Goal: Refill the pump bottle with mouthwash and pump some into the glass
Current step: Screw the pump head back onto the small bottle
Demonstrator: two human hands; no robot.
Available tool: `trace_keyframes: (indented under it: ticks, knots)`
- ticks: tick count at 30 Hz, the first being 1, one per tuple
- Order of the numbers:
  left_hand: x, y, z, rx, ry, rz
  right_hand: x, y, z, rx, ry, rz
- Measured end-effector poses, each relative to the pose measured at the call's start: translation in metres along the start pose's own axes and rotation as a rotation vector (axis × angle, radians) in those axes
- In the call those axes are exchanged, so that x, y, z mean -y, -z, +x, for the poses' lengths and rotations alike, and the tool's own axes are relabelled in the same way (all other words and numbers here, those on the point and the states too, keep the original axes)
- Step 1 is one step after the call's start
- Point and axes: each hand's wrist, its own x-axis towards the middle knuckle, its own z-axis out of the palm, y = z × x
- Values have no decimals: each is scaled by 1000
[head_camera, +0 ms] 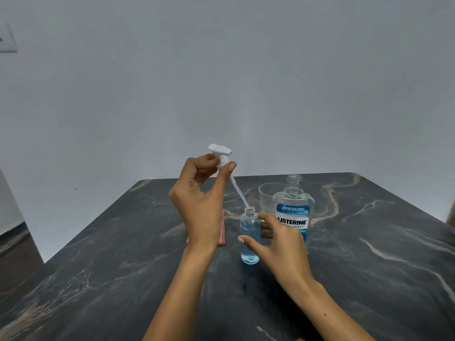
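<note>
A small clear pump bottle (250, 238) stands upright and uncapped on the dark marble table (369, 254), filled with pale blue liquid. My right hand (275, 238) curls around its right side, thumb in front. My left hand (202, 193) is raised above and to the left, pinching the white pump head (220, 151); its dip tube (237, 190) slants down, tip just above the bottle's open neck. Behind the hand stands the open mouthwash bottle (294, 210) with a blue label, nearly drained. An empty clear glass (267, 196) sits behind it to the left.
A pink cloth (222, 232) lies on the table behind my left wrist, mostly hidden. The table's far edge meets a plain grey wall. The floor drops away to the left of the table.
</note>
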Motion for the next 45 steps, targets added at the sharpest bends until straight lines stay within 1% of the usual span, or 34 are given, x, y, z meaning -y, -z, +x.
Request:
trace_keyframes:
  ticks: [3,7,17,21,25,28,31,33,34,37,39,45]
  knots:
    - [7,0,-6,63,27,32,0,0,-1,2,-1,1]
    - [24,1,-17,200,86,101,0,1,-1,-3,5,7]
    - [49,13,-36,448,270,130,-1,-1,0,33,28,49]
    - [50,16,-38,421,325,128,-1,-3,1,49,36,86]
    - [51,13,-37,375,319,166,1,-6,0,91,65,89]
    - [53,19,-31,427,394,93,1,-6,1,86,76,85]
    - [55,28,-24,537,470,-1,1,-5,0,87,81,100]
    - [56,30,-23,582,514,-18,1,-6,1,95,77,105]
    - [57,28,-24,574,509,-3,1,-7,1,101,73,107]
    - [55,21,-27,447,444,90,1,-8,1,110,67,93]
    - [56,19,-27,400,409,131,1,-9,1,111,68,93]
    - [54,34,-26,465,450,15,0,-10,2,120,61,100]
